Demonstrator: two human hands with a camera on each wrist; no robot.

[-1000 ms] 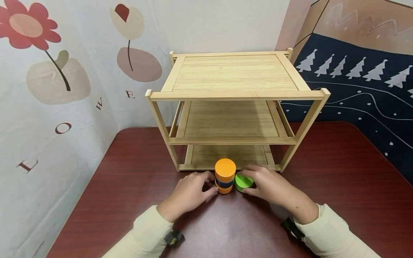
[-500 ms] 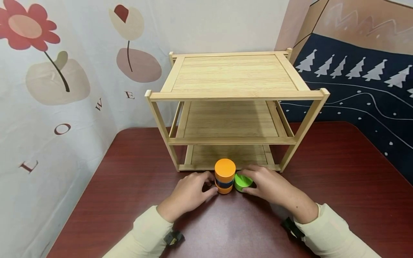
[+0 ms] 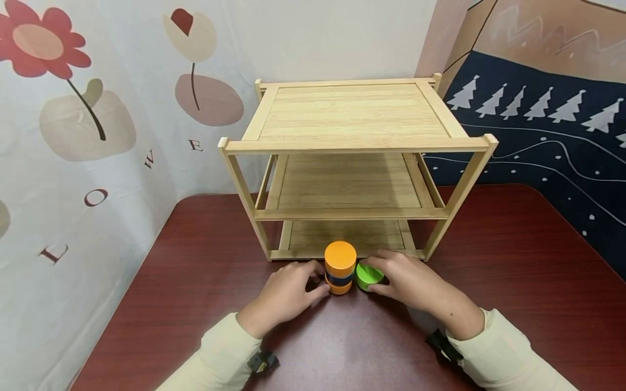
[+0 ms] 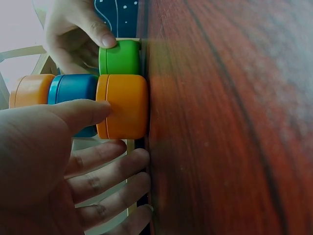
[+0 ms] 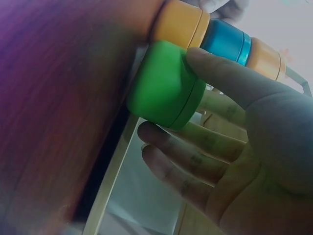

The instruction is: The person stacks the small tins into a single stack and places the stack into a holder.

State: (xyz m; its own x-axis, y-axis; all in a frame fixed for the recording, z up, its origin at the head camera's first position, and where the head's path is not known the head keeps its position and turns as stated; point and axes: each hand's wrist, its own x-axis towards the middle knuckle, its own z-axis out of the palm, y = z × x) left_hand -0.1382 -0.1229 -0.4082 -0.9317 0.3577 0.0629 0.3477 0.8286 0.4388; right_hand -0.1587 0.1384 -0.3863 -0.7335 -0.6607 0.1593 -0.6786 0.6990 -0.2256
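Note:
A stack of small round lidded jars stands on the table, with a light orange jar [image 4: 34,90] on top, a blue jar [image 5: 226,41] in the middle and an orange jar [image 4: 124,107] at the bottom. My left hand [image 3: 283,293] is at the stack's left side. Its thumb lies against the bottom orange jar while the other fingers are spread beside it. Right of the stack, touching or nearly so, sits a green jar [image 3: 368,276]. My right hand [image 3: 408,279] holds it between the thumb in front and the fingers behind.
A three-tier light wooden rack [image 3: 359,114] stands directly behind the jars, its lowest front rail close to them. The dark red table [image 3: 342,347] extends to both sides and in front. Printed cloth walls [image 3: 146,163] rise at the back and left.

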